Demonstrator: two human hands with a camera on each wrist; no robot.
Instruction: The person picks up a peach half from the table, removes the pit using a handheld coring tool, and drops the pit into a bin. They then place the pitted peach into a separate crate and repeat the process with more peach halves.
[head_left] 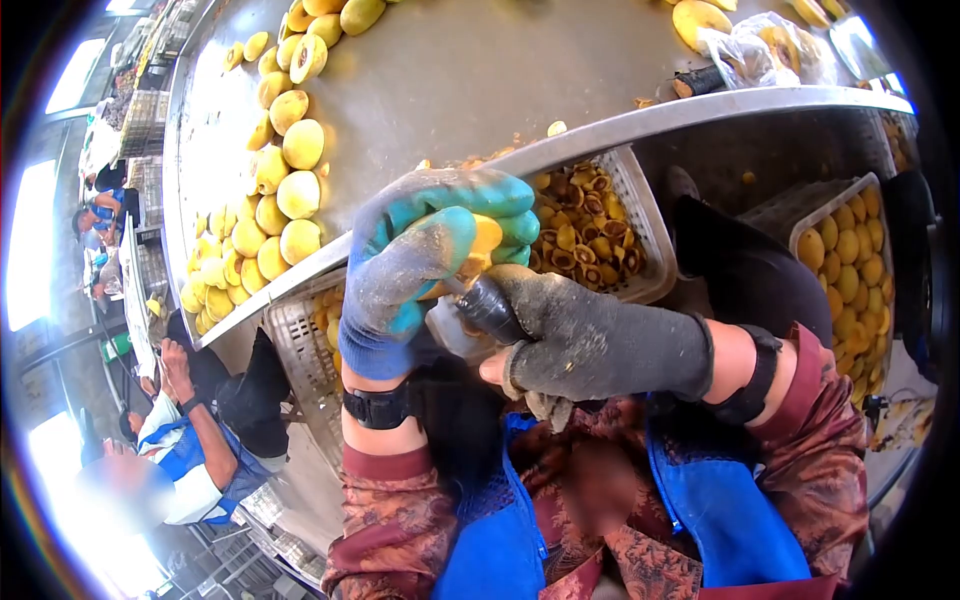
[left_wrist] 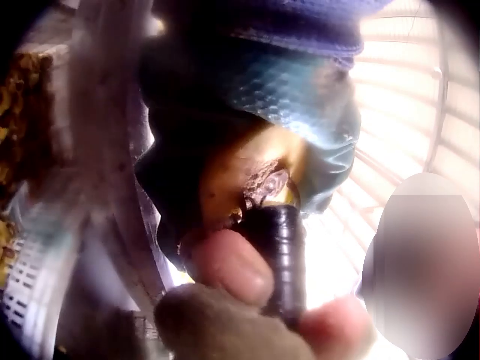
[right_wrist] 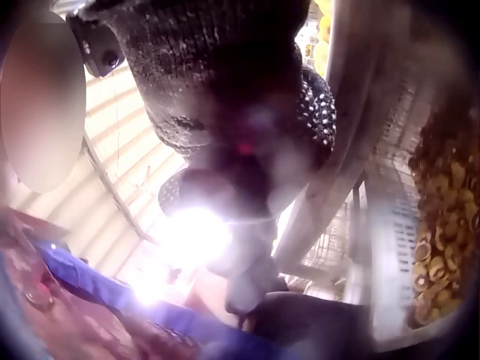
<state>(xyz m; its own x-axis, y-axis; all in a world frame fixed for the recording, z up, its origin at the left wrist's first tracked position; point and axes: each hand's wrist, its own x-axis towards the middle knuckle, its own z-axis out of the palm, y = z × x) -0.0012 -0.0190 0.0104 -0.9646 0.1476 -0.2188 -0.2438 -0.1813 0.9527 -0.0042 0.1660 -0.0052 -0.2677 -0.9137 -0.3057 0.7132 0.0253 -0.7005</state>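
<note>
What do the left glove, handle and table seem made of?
Left glove: blue knit with a teal, creased, perhaps rubber coating. Handle: glossy black, ridged, maybe plastic or wrapped tape. Table: probably metal, smooth grey with soft reflections.

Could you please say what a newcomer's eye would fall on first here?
Probably the work mid-picture in the head view: the gloved left hand holds a yellow fruit, and the right hand grips a black-handled tool against it. Next, the heaped fruits on the left of the table, and the crate of cut pieces beyond the right hand.
</note>
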